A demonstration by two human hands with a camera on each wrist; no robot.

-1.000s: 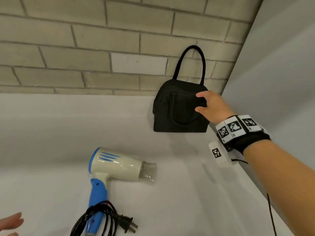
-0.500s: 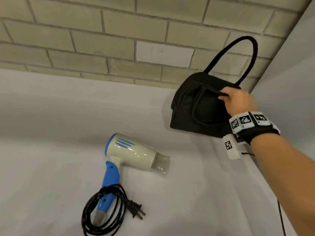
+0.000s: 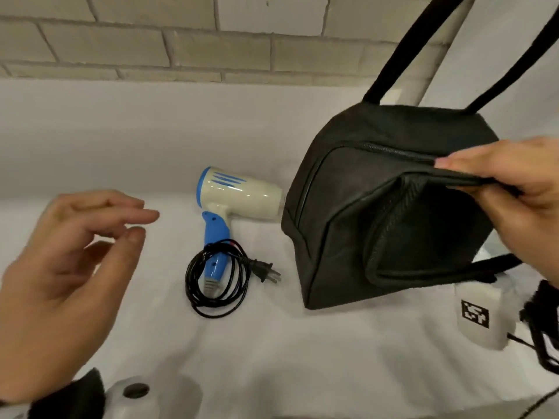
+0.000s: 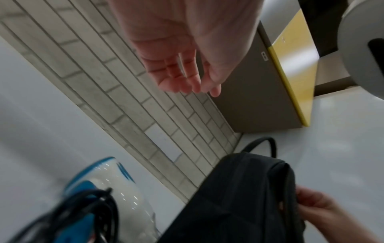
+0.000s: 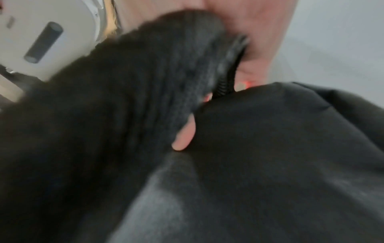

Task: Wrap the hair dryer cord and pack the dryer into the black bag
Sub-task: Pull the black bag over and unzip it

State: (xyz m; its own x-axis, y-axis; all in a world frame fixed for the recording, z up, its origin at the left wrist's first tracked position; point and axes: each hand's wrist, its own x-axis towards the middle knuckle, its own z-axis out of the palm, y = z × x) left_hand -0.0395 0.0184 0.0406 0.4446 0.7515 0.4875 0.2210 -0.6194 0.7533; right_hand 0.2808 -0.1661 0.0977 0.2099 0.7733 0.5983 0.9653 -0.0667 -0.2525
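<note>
Background: a wall of pale grey-beige bricks (image 3: 187,40) laid in running bond with darker mortar lines; one brick (image 4: 164,144) in the left wrist view is lighter than the rest. Below it lies a white surface (image 3: 272,358) — smooth, matte, softly and evenly lit. At the right, a plain light-grey side wall (image 3: 499,46) meets the bricks. The left wrist view adds a grey-brown panel (image 4: 259,98) edged by a yellow strip (image 4: 295,69).

no readable text, labels, or numbers
</note>
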